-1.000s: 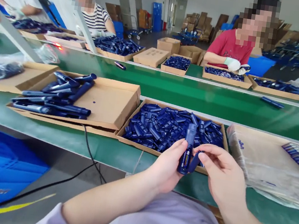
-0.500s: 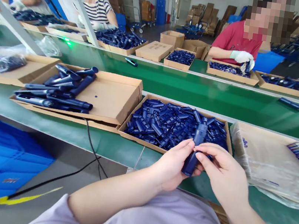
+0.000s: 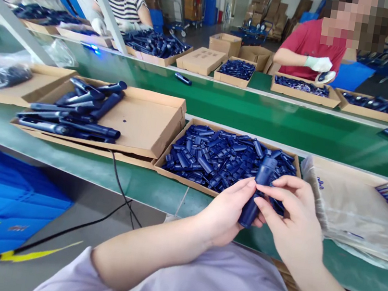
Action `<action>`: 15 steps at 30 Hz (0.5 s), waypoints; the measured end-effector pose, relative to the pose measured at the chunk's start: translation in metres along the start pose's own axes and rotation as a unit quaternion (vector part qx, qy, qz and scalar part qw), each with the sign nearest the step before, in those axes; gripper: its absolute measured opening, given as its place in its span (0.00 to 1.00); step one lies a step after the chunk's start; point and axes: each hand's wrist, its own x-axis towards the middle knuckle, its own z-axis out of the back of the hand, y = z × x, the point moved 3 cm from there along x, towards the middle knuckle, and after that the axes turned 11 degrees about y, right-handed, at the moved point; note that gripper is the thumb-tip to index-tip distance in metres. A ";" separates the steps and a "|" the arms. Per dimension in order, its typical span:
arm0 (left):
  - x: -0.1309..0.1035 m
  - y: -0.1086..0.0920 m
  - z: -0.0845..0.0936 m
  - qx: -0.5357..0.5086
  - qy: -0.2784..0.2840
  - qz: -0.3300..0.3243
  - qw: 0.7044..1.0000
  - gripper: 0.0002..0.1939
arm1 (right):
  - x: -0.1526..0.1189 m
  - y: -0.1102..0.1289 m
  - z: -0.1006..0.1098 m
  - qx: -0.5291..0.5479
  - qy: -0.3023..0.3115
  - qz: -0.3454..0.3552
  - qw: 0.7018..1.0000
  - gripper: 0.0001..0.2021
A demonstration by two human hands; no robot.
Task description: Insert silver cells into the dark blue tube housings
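One cardboard tray (image 3: 171, 173) on the green bench (image 3: 143, 189) is piled with small blue parts (image 3: 210, 160), too many to count. Left hand's (image 3: 230, 209) clamped round one dark blue tube (image 3: 265, 173) near its right edge, right hand's (image 3: 294, 219) fingers are on the tube too. Two open trays sit left of it, the nearer (image 3: 146, 124) holding longer blue pieces (image 3: 86, 105).

Head view faces forward, down over hands (image 3: 260, 214) (close).

Bright, diffuse light, pale sheen on the green belt (image 3: 229, 106) — blue glare (image 3: 93, 48) upper left, soft background, stretched edges
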 end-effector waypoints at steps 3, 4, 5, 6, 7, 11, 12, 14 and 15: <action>0.001 0.003 0.001 0.003 0.014 0.001 1.000 0.22 | 0.001 -0.008 -0.007 -0.014 -0.030 -0.009 0.999 0.26; 0.001 0.004 0.002 0.004 0.015 0.007 1.000 0.23 | 0.002 -0.013 -0.009 0.002 -0.031 -0.020 0.999 0.32; 0.001 0.005 0.003 0.007 0.015 0.013 1.000 0.24 | 0.004 -0.019 -0.010 0.024 -0.030 -0.033 0.999 0.38; 0.001 0.005 0.004 0.013 0.015 0.016 1.000 0.24 | 0.005 -0.025 -0.010 0.057 -0.021 -0.050 0.997 0.42; 0.001 0.004 0.005 0.020 0.018 0.016 1.000 0.24 | 0.008 -0.032 -0.010 0.109 0.000 -0.073 0.991 0.44; 0.001 0.000 0.001 0.023 0.087 0.007 0.996 0.22 | 0.016 -0.049 -0.005 0.397 0.123 -0.155 0.896 0.29; 0.001 0.000 0.000 0.021 0.103 0.011 0.994 0.22 | 0.017 -0.050 -0.003 0.434 0.143 -0.164 0.874 0.26; 0.001 0.002 -0.001 0.030 0.116 0.022 0.993 0.24 | 0.019 -0.047 0.000 0.449 0.167 -0.177 0.860 0.24; 0.001 0.003 -0.002 0.042 0.117 0.026 0.992 0.26 | 0.020 -0.045 0.000 0.446 0.177 -0.183 0.858 0.23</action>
